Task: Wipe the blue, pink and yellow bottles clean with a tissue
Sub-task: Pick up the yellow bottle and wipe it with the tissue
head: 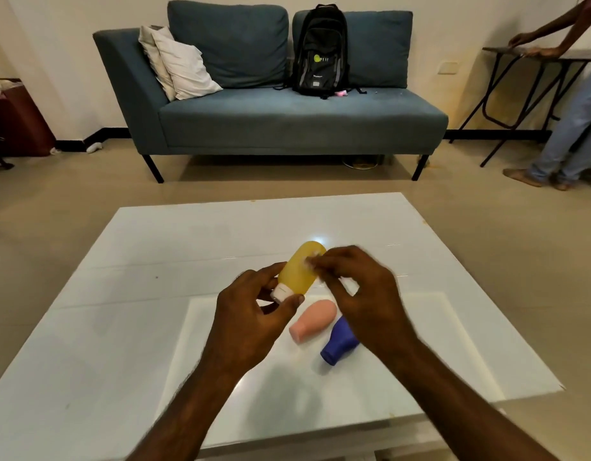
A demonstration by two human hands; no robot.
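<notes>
We hold the yellow bottle [299, 271] above the white bench [147, 294], a little behind its middle. The left grip [254, 311] is closed around the lower end of the bottle. The thumb and the fingers curl about the neck, where the white cap [282, 292] points down and toward us. The bottle is tilted, with its rounded base up and away from us.

The right grip [360, 291] is narrow and pinches a small white tissue [310, 262]. It presses the tissue on the upper part of the yellow bottle, near the base. This hand and the tissue look blurred, so we cannot tell how the tissue is folded.

The pink bottle [312, 321] and the blue bottle [339, 342] lie on their sides on the bench, below our hands, on a paler rectangular patch [420, 327] of the top. They lie just beside each other, the pink one on the left, both with the neck turned toward us and to the left. Our right wrist covers a part of the blue bottle, and we cannot tell whether the two bottles touch.

Behind the bench stands a blue-grey sofa [287, 128]. On it are two pale pillows [181, 64] and a black backpack [320, 51], which stands upright against the back cushions. At the far right another person [573, 121] leans with both hands on a dark folding table [537, 58].
</notes>
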